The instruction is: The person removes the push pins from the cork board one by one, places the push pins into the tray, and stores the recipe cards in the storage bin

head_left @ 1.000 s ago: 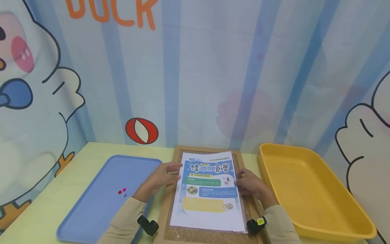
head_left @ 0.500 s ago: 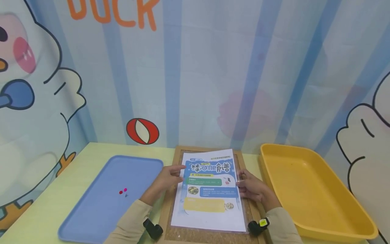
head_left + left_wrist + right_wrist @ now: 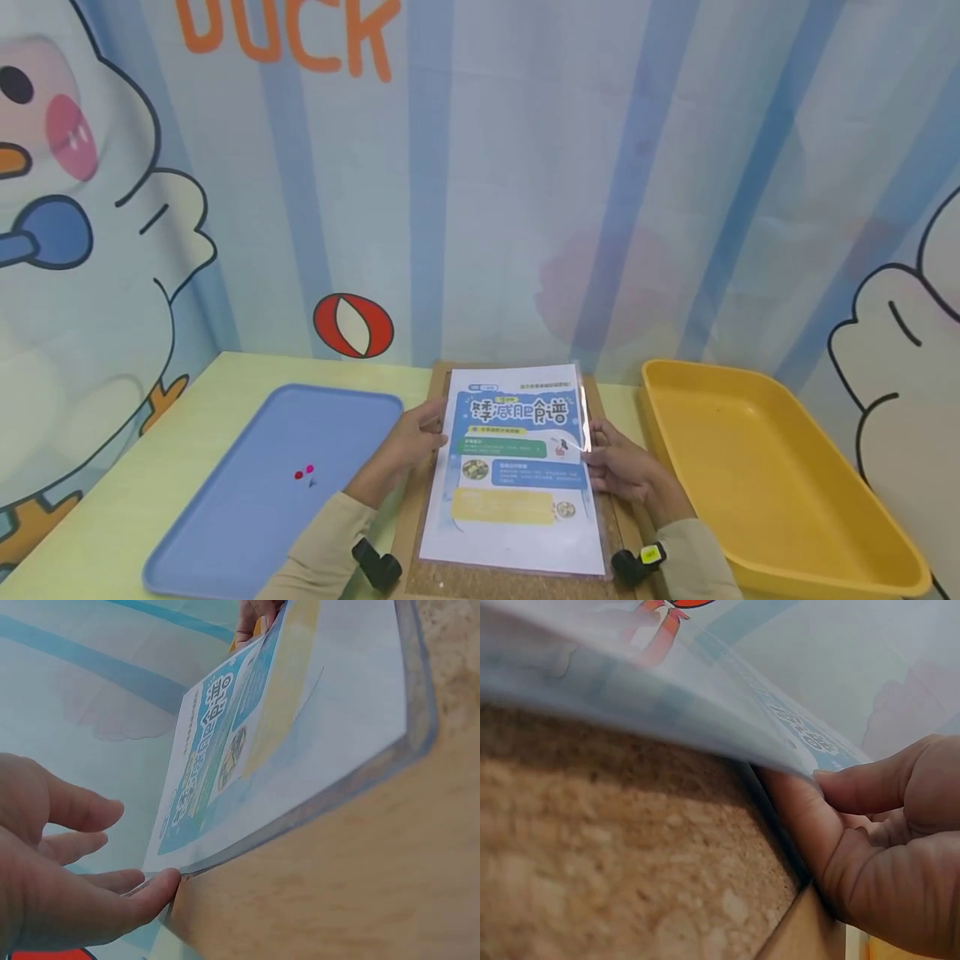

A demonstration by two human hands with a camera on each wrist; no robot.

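A printed sheet with a clear plastic border (image 3: 517,467) lies over a wood-framed cork board (image 3: 465,579). At its right edge my right hand (image 3: 630,467) pinches the sheet, thumb on top and index finger beneath, as the right wrist view shows. There the sheet's near part is lifted off the cork (image 3: 615,847). My left hand (image 3: 405,446) is at the left edge. In the left wrist view, one extended fingertip (image 3: 161,889) touches the sheet's edge, while other fingers stand apart from it. The underside of the sheet is mostly hidden.
Left of the board lies a blue tray (image 3: 225,500) with a few tiny red and pink bits (image 3: 303,472). A yellow tray (image 3: 765,467) with raised walls stands at the right. Behind the pale yellow table (image 3: 202,400) hangs a striped cartoon curtain (image 3: 495,183).
My left hand has shifted slightly right, and its fingers have come down to the sheet's edge. The sheet has turned a little, and its right plastic border now catches the light.
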